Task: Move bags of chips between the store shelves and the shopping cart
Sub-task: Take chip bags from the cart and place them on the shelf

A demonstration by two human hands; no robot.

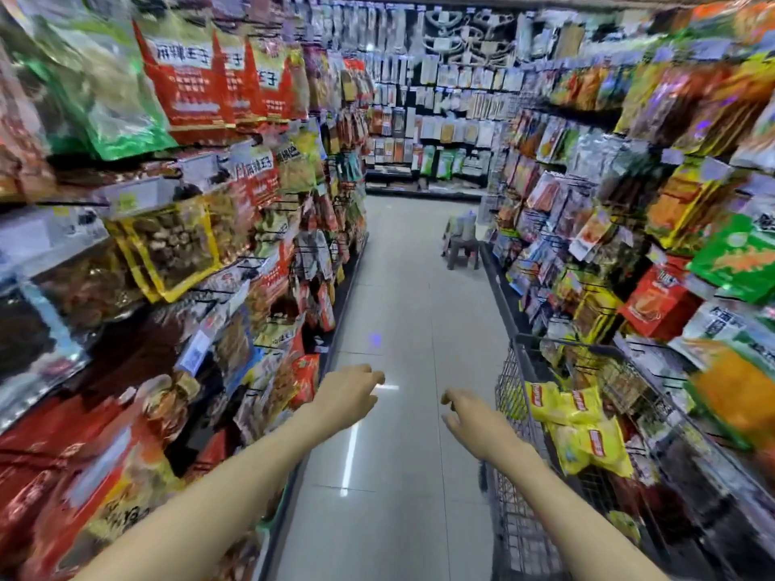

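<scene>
Yellow bags of chips [581,429] lie in a grey wire shopping cart [509,396] at the lower right, pressed against the right-hand shelves. My right hand [474,421] hovers just left of the cart's near rim, fingers loosely spread, holding nothing. My left hand [350,392] reaches forward over the aisle floor, near the left shelves [268,337], empty with fingers slightly curled. Both forearms stretch out from the bottom of the view. The picture is blurred.
Shelves packed with snack bags line both sides of a narrow tiled aisle [402,287]. A small stool [461,249] with items on it stands by the right shelves farther ahead. A wall of hanging goods [440,119] closes the aisle's far end.
</scene>
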